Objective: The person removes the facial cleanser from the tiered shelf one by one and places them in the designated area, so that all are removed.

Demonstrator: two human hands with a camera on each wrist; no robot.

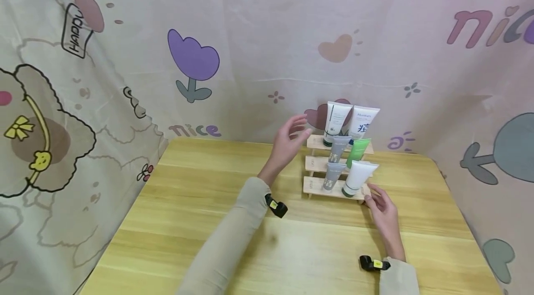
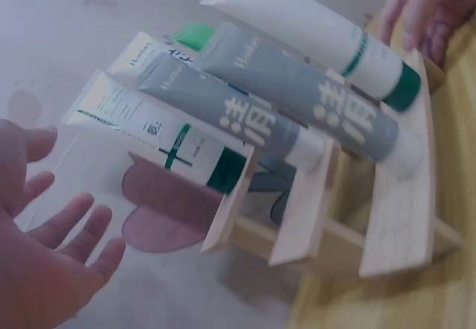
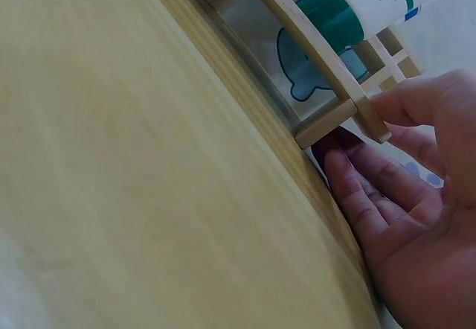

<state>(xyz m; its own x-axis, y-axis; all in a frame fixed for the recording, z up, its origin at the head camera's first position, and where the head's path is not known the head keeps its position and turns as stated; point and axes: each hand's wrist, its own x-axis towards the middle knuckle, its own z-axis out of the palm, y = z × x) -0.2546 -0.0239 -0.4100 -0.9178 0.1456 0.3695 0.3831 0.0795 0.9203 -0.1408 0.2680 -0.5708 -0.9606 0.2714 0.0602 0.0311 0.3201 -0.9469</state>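
A three-tier wooden display rack holds several squeeze tubes standing on their caps. On the top tier are a white tube with a green cap and a white tube with blue lettering. The middle tier has a grey tube beside a green tube; below stand another grey tube and a white tube. My left hand, fingers spread and holding nothing, is just left of the top tier. My right hand grips the bottom tier's right end, thumb against the board, fingers lower down.
The rack stands on a light wooden table, towards its back right. Behind and at the sides hangs a printed cloth with flowers, hearts and lettering, close behind the rack.
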